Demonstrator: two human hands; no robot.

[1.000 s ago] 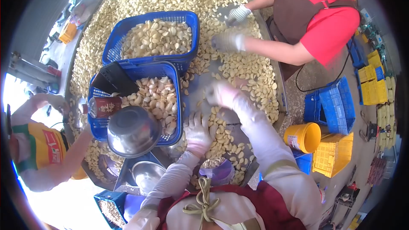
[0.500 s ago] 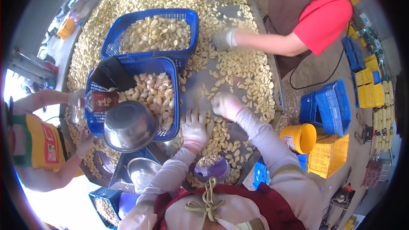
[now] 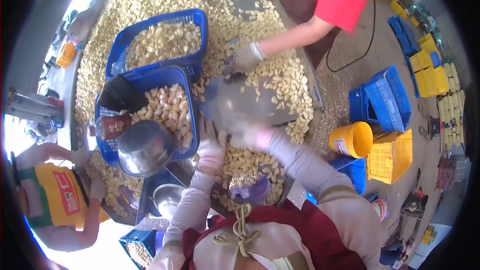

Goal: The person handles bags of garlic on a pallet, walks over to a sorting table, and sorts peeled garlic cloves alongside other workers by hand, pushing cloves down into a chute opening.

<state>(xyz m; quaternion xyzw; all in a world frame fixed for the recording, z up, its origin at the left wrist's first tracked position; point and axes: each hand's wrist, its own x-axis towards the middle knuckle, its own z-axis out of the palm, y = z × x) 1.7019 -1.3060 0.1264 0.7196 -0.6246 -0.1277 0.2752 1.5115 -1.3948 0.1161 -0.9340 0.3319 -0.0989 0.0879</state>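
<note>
Peeled garlic cloves (image 3: 292, 95) are spread over the metal table. My left hand (image 3: 211, 145), in a white glove, rests on the table beside the lower blue basket (image 3: 187, 77), fingers apart and nothing in them. Cloves lie against its right side. My right hand (image 3: 247, 136) is smeared by motion over the table just to the right; its fingers cannot be made out. The lower basket holds unpeeled cloves (image 3: 172, 110), a steel bowl (image 3: 145, 147), a red can (image 3: 114, 126) and a black scoop (image 3: 120, 94). Near my body a purple container (image 3: 255, 192) holds small pieces.
Behind stands another blue basket (image 3: 200, 17) of cloves. A co-worker's gloved hand (image 3: 245, 59) touches cloves at the upper right; another co-worker (image 3: 60, 195) works at the left. A steel bowl (image 3: 167, 200), a yellow bucket (image 3: 350, 140) and crates (image 3: 390, 155) stand around the table.
My right hand has moved left and down, and more bare metal shows above it. The view has shifted. The co-worker's hands at the upper right have moved left, the nearer one lower.
</note>
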